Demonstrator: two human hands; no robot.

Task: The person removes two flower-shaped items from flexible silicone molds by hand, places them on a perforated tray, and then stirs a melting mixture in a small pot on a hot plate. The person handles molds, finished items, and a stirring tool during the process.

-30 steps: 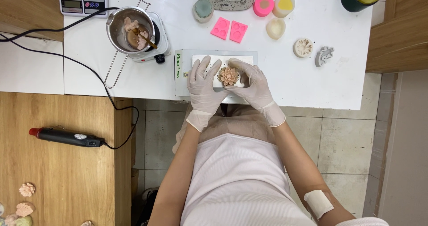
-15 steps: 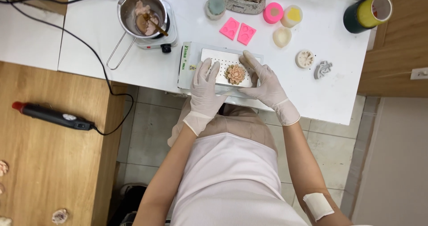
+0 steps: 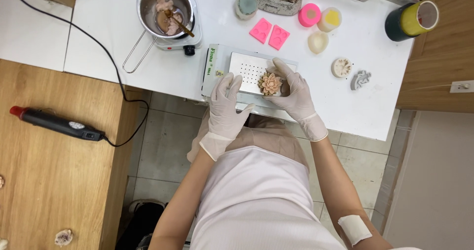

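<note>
Both my hands wear white gloves. My right hand [image 3: 295, 93] grips a beige flower-shaped wax piece [image 3: 270, 83] that rests on a white perforated metal plate [image 3: 245, 68] at the table's near edge. My left hand [image 3: 226, 102] rests flat at the plate's near left corner, fingers apart, holding nothing. The flower's lower right side is covered by my right fingers.
A steel pot of melted pinkish wax with a stirrer [image 3: 165, 9] sits on a small hotplate behind the plate. Pink moulds [image 3: 270, 33], round containers [image 3: 310, 14], two small flower casts [image 3: 341, 67] and a tape roll [image 3: 414, 19] stand farther back. A black heat gun [image 3: 57, 124] lies on the wooden side table.
My left hand has slid off the flower to the plate's left corner. My right hand stays on the flower. The view has shifted right and downward.
</note>
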